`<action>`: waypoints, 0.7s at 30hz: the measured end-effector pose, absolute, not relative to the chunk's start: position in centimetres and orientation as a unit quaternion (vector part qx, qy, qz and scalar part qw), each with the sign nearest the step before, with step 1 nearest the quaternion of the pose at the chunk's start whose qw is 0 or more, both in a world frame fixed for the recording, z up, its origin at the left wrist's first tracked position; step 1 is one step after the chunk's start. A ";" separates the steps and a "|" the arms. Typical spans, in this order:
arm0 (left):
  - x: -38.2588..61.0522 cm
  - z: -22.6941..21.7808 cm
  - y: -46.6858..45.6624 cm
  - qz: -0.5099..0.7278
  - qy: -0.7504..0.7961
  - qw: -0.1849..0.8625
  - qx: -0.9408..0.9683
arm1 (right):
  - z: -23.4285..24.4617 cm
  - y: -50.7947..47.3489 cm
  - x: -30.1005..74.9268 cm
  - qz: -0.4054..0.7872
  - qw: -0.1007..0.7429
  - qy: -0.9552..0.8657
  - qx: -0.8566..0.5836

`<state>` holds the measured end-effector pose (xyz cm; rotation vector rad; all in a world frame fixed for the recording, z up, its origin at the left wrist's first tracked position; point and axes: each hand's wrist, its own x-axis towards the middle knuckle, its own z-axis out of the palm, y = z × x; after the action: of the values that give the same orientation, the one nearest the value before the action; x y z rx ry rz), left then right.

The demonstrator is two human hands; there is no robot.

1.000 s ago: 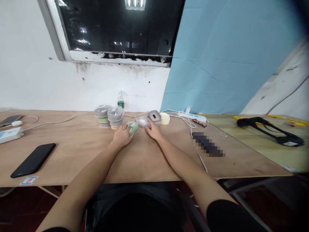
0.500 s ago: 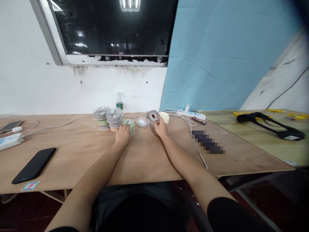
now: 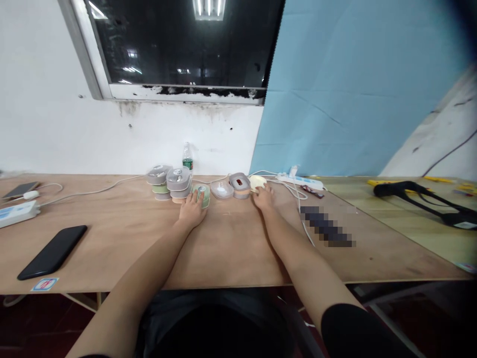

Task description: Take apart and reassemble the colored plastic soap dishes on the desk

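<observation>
My left hand (image 3: 192, 210) rests on the table, its fingers stretched out against the left side of a small green lidded box (image 3: 203, 194); it does not grip the box. On the far side of my right hand (image 3: 263, 197) is a cream-coloured rounded piece (image 3: 257, 182), its near edge in my closed fingers; the thumb's contact is hard to see. Between the hands lie a clear lid (image 3: 222, 189) and a grey container (image 3: 238, 181) with a reddish-brown mark inside, stacked on a peach one (image 3: 241, 194). Stacked grey boxes (image 3: 179, 178) with clear tops stand left of the green box.
A water bottle (image 3: 187, 155) stands by the wall behind the stacks. White cables and a power strip (image 3: 300, 181) lie at the back right. A black phone (image 3: 52, 252) lies front left. Further right are a blurred-out dark object (image 3: 327, 227) and a black strap frame (image 3: 417, 199).
My right hand has let go of the grey container, now on the peach one, and moved right to the cream-coloured piece. My left hand stays by the green box. The view has shifted slightly.
</observation>
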<state>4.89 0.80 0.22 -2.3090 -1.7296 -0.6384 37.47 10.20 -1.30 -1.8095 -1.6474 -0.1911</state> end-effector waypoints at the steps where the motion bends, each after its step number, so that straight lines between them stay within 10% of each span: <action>1: 4.8 0.2 0.8 -0.214 -0.582 0.094 -0.779 | -1.4 10.1 37.5 -0.067 0.339 -0.633 -0.693; 13: 3.8 0.3 0.6 -0.282 -0.533 0.074 -0.794 | 1.4 7.3 36.2 -0.160 0.537 -0.602 -0.569; 21: 2.4 2.5 0.7 -0.549 -0.468 -0.307 -0.621 | 2.4 -1.5 27.4 -0.083 0.355 -0.911 -0.192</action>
<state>2.41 0.68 2.53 -2.4555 -1.8524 -2.1712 27.35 -1.52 2.45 -0.4959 -2.3545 -0.2141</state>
